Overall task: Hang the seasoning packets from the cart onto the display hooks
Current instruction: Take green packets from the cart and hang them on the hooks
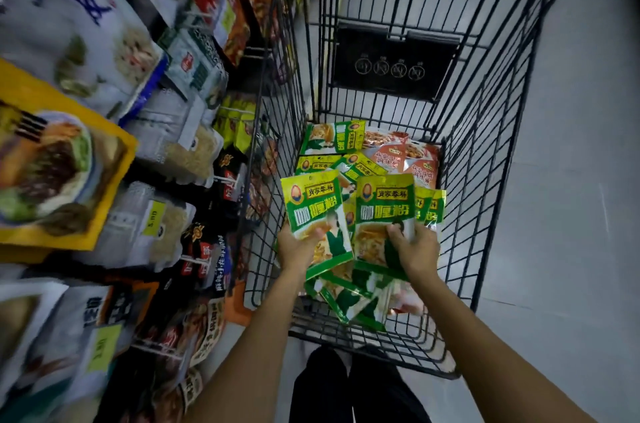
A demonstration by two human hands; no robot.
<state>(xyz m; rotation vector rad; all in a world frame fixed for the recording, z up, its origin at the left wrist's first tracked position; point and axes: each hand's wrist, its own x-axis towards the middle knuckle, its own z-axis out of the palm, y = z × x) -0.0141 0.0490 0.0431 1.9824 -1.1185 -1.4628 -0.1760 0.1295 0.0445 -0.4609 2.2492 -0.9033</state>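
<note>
Both my hands are inside the black wire cart (485, 180). My left hand (298, 246) grips a green and yellow seasoning packet (313, 204) by its lower part, held upright. My right hand (414, 247) grips a second green packet (384, 211) of the same kind, with more green packets fanned behind it. Several more green packets (332, 138) and orange-red packets (408, 156) lie on the cart floor. The display hooks (225, 180) with hanging packets line the shelf to the left of the cart.
The shelf on the left is crowded with hanging bags, black packets (201, 249) and yellow price tags (154, 213). A black plastic flap (394, 62) hangs at the cart's far end. Grey floor (571, 180) lies to the right. My dark trousers (349, 391) show below.
</note>
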